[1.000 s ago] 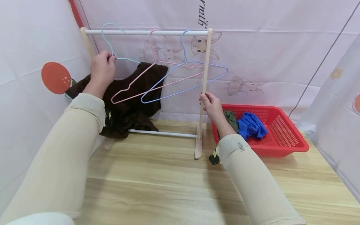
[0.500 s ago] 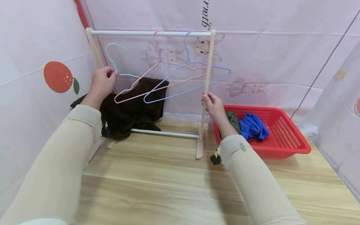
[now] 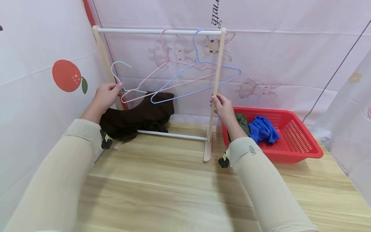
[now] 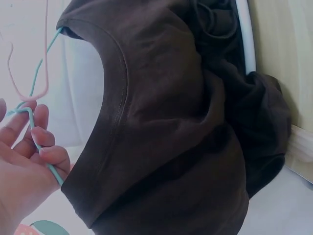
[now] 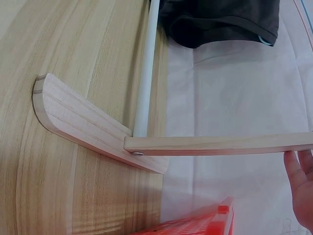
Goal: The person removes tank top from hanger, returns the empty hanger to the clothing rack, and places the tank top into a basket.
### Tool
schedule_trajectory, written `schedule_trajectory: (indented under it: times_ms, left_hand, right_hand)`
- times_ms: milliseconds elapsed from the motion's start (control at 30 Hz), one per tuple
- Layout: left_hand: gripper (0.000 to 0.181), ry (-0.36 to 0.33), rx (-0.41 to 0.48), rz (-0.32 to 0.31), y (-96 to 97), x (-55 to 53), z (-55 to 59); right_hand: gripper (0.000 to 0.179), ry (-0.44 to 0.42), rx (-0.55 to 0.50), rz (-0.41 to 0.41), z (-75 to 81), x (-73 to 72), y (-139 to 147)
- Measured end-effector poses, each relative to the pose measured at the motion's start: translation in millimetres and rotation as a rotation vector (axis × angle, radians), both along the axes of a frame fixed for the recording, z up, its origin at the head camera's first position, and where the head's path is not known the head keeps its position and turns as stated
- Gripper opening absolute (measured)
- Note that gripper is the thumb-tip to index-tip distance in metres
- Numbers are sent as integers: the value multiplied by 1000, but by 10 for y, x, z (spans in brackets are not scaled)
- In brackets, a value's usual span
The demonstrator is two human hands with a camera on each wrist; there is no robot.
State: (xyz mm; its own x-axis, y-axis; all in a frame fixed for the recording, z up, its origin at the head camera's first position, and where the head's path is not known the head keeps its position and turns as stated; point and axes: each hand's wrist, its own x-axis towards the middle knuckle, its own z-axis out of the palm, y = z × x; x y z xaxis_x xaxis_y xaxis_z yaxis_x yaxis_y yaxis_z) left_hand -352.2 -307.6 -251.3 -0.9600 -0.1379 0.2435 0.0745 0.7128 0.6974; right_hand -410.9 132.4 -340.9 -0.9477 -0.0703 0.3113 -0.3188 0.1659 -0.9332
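Note:
My left hand pinches the mint-green clothes hanger near its neck, below the hook. A dark brown shirt hangs from this hanger; the left wrist view shows its wide neckline and the hanger's arms passing into the shirt. The hook is off the rail, lower than it and behind no other hanger. With its fingers round the right wooden post of the clothes rack, my right hand grips it about midway up. In the right wrist view only part of the right hand shows.
On the white upper rail hang a pink hanger and a blue hanger, both bare. A red basket right of the rack holds blue cloth and olive-green cloth. A lower bar joins the rack's feet.
My left hand has lowered the mint-green hanger and shirt; its hook, at the rail a second ago, is now well below it. My right hand stays on the post.

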Motion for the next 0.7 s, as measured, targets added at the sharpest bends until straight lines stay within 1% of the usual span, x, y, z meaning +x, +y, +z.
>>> schedule_trajectory:
  times_ms: [133,233,367,467,700]
  left_hand:
    - [72,-17,30,-3,-15,90,-63]
    - [73,-22,37,-1,-15,153,-107]
    - [77,-24,37,-9,-28,211,-187]
    - [76,-39,40,-16,-38,263,-249]
    - [77,-63,64,-20,-65,380,-365]
  right_hand:
    - [41,2,-3,1,-4,-9,0]
    - [42,6,-3,3,-7,-12,0]
    - [45,5,5,4,-5,3,5]
    - [47,0,7,5,-5,14,14]
    - [45,-8,-1,12,-2,22,25]
